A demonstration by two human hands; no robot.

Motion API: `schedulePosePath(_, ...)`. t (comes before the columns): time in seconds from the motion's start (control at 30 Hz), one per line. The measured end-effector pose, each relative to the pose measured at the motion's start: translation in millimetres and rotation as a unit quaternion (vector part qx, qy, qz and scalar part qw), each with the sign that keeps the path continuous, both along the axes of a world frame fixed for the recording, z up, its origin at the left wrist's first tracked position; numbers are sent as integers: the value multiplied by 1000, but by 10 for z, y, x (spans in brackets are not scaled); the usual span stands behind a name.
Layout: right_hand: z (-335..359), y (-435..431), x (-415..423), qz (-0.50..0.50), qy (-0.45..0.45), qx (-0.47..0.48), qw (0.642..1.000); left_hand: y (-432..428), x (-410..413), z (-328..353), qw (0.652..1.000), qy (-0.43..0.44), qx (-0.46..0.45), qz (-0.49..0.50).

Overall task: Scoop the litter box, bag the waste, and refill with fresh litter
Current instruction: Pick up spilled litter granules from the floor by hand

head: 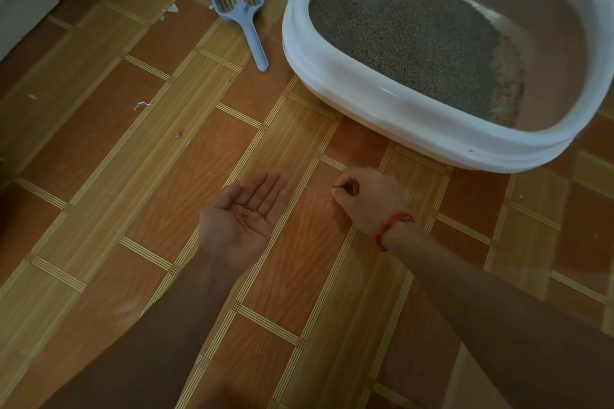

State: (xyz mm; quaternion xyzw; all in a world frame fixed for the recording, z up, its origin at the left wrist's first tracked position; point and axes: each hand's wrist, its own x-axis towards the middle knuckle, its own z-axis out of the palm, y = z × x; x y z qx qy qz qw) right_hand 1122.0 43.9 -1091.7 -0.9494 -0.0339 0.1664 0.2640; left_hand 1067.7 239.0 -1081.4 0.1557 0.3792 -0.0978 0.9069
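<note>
My left hand point(244, 216) lay palm up, fingers straight, with a few litter grains point(247, 209) on it. My right hand point(368, 196) was curled just above the floor point(133, 176), thumb and forefinger pinched together; any grain between them was too small to tell. Pale crumbs point(320, 197) dotted the glossy wood-patterned floor between my hands. The smooth white litter box point(365, 103), holding gritty grey litter point(408, 36), stood just beyond my right hand. The slotted blue plastic scoop point(239, 0) lay left of it.
</note>
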Motion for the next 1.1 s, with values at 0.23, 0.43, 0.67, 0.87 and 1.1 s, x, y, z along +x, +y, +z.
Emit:
schedulePosePath(0.23, 35, 76, 33, 46, 7, -58, 997, 6, -14, 8, 1000, 3, 7, -2)
schedulePosePath(0.43, 137, 412, -223, 77, -34, 27, 996, -30, -21, -7, 1000, -11, 16, -13)
schedulePosePath(0.67, 431, 817, -472, 143, -76, 91, 983, -78, -74, 40, 989, -64, -3, -137)
schedulePosePath(0.87, 545, 756, -474, 142, -91, 116, 979, -75, -62, 61, 988, -70, 4, -139)
schedulePosePath(1.1, 285, 100, -324, 7, -61, 82, 995, -20, -50, 15, 999, -32, 2, -29)
